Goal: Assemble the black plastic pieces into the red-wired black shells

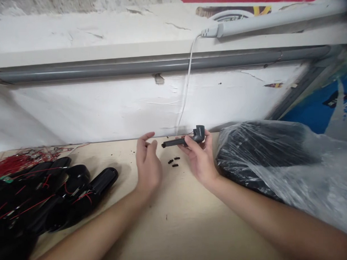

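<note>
My right hand grips a black L-shaped plastic housing, its thumb over the slim handle. The handle points left, and the wider head at the right end carries small pale lettering. My left hand is just left of the handle's tip, apart from it, fingers bent and spread with nothing between them. On the tabletop, below the housing, lie a few small black pieces.
Several black plastic housings with red wires are heaped at left, beside a bundle of red wires. A clear plastic bag with black contents stands at right. A white cable hangs against the back panel, under a grey pipe.
</note>
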A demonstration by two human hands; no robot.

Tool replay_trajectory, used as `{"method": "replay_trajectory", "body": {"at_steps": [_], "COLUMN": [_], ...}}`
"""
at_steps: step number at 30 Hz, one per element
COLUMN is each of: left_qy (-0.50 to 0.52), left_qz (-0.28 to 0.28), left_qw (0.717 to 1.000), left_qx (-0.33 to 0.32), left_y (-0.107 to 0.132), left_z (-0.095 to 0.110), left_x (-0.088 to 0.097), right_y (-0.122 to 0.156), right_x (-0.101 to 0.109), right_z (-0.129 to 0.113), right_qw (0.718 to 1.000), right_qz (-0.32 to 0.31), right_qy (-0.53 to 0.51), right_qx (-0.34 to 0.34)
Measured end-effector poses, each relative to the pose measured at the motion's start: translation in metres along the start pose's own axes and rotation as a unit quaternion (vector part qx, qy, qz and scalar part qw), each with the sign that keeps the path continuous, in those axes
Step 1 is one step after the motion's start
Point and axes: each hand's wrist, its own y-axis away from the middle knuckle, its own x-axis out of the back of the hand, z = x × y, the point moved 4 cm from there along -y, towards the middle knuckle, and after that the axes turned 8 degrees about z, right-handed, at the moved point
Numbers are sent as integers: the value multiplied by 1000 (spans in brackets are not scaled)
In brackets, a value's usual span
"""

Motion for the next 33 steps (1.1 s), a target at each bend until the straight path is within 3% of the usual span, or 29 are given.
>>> {"method": "replay_trajectory", "body": {"at_steps": [3,7,11,17,22,24,28,33], "left_qy": [9,60,158,262,263,257,265,297], "left_qz": [-57,-119,-97,-47,-127,-147,-172,-173], "left_qw": [995,988,978,944,934,933,927,918], "left_qx": [83,83,94,194,206,202,204,200], "left_y": [18,21,7,-14,-12,-10,-8,-10], "left_z": [-14,-19,-24,-35,-32,-29,-27,-31], "left_x": [-10,-22,-23,-21,-25,-24,-24,-26], "right_y": [1,8,14,16,11,11,18,19], "right_x": [-2,-4,0,-2,-2,-2,-3,-11], "right_z": [1,5,10,12,8,7,7,-2], "right_qw": [999,997,995,991,992,988,957,919], "right_qz": [4,-49,-95,-107,-50,-82,-210,-269], "right_qy": [-33,-46,1,73,96,117,193,287], "right_qx": [-23,-46,-19,-46,-60,-54,-59,-20]}}
